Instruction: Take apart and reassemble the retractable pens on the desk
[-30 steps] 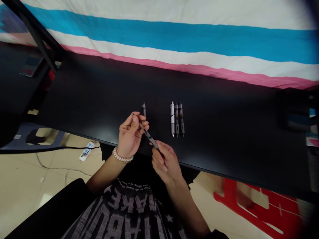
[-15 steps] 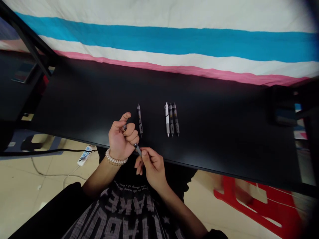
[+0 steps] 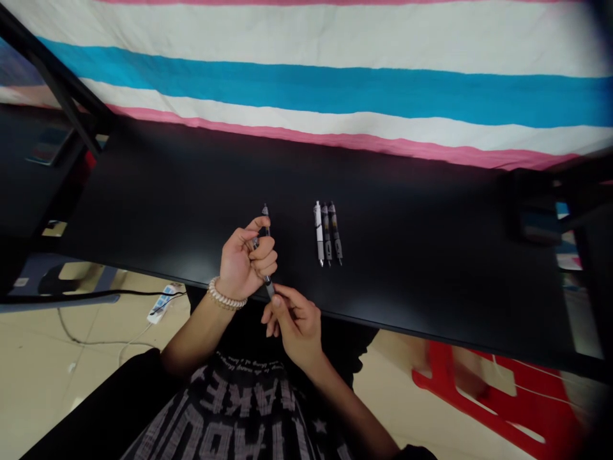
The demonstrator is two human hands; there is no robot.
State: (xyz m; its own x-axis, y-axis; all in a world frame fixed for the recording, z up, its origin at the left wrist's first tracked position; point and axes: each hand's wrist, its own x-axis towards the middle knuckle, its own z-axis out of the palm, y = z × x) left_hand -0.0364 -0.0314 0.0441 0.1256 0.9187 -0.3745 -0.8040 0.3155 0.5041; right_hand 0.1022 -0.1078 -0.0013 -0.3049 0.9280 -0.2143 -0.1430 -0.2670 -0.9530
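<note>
My left hand [image 3: 246, 262], with a beaded bracelet at the wrist, is wrapped round a pen [image 3: 269, 287] near the table's front edge. My right hand [image 3: 297, 322] pinches the grey lower end of that same pen between thumb and fingers. Behind my left hand lies a dark pen [image 3: 265, 210], mostly covered by the fingers. To the right, a white pen [image 3: 319, 230] with a grey grip lies beside two dark clear-barrelled pens [image 3: 327, 233] [image 3: 336, 233], all side by side and pointing toward me.
The black table [image 3: 421, 255] runs across the view, with a striped cloth [image 3: 335, 89] behind it. A dark box-like object [image 3: 534, 204] is at the right end. Below are a red plastic stool [image 3: 479, 402] and a white power strip [image 3: 161, 304].
Both hands have shifted slightly to the right with the pen between them. My left hand now covers most of the single pen on the table. The view has tilted a little upward.
</note>
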